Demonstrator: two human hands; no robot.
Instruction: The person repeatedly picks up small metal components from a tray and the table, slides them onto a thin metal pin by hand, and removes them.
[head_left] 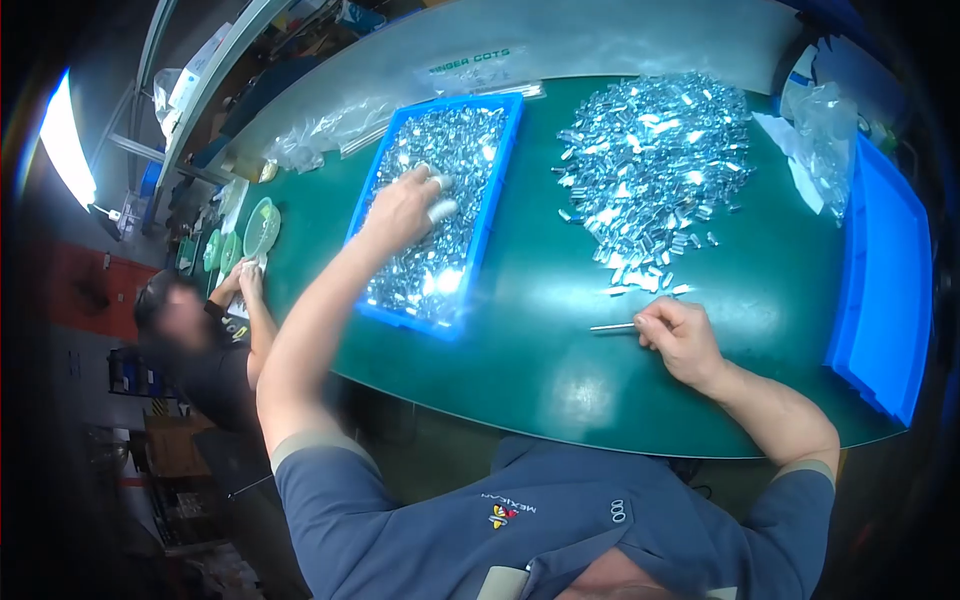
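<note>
My left hand (402, 212) is over a blue tray (487, 200) filled with small shiny metal pieces (425, 258). White finger cots cover some of its fingertips, which are spread apart at the surface of the pieces. Nothing shows between them. My right hand (683, 343) is closed in a pinch around one end of a thin metal rod (612, 328), whose free end points left above the green table (540, 370). Just beyond this hand lies a large heap of similar small metal pieces (655, 160), loose on the table, with a few scattered at its near edge.
An upright-looking blue tray (885, 290) stands at the right edge. Clear plastic bags (825, 135) lie at the far right, more plastic wrap (330, 130) at the far left. A co-worker (200, 330) works at the left beside a green bowl (262, 229).
</note>
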